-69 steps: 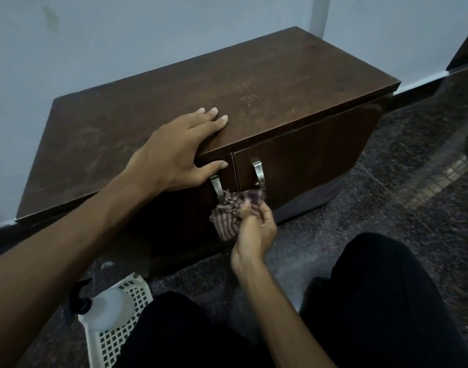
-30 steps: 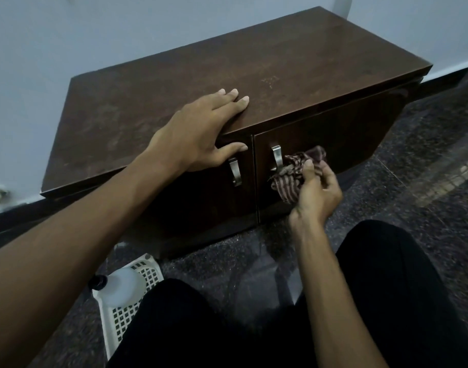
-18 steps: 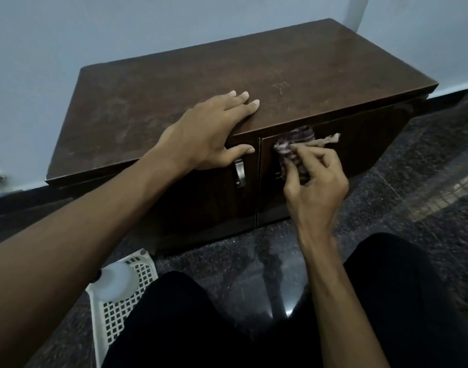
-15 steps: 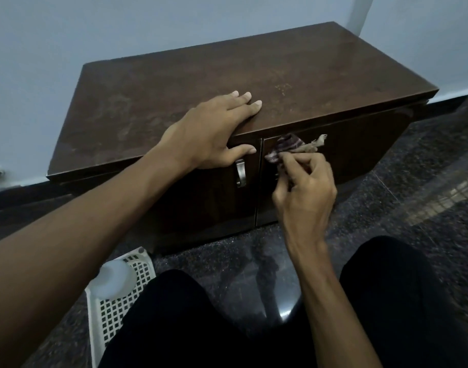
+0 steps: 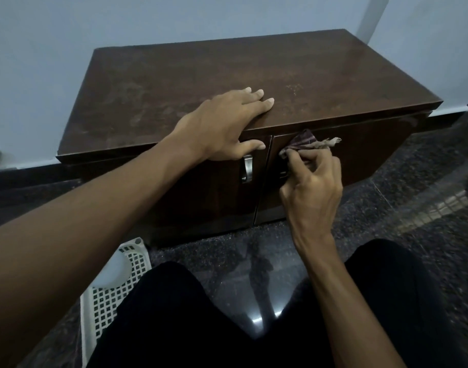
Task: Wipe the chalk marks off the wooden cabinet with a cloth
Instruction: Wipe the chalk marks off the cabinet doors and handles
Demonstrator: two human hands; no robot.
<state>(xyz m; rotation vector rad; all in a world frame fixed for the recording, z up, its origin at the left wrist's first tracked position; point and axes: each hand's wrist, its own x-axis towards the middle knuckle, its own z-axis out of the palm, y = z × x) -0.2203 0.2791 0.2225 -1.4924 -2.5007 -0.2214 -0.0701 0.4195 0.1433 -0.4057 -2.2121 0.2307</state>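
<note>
Left hand [image 5: 222, 126] flat, fingers straight, on cabinet [image 5: 227, 83] top near edge, thumb over front. Right hand [image 5: 311, 181] grips bunched striped cloth [image 5: 303, 143] against right door, top left corner.

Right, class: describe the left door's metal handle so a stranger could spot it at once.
Find the dark wooden cabinet against the pale wall; on its front, look just left of the seam between the two doors. The handle is a short upright bar under the thumb of the left hand. It is the only silver piece in plain view on the dark wood.
</note>
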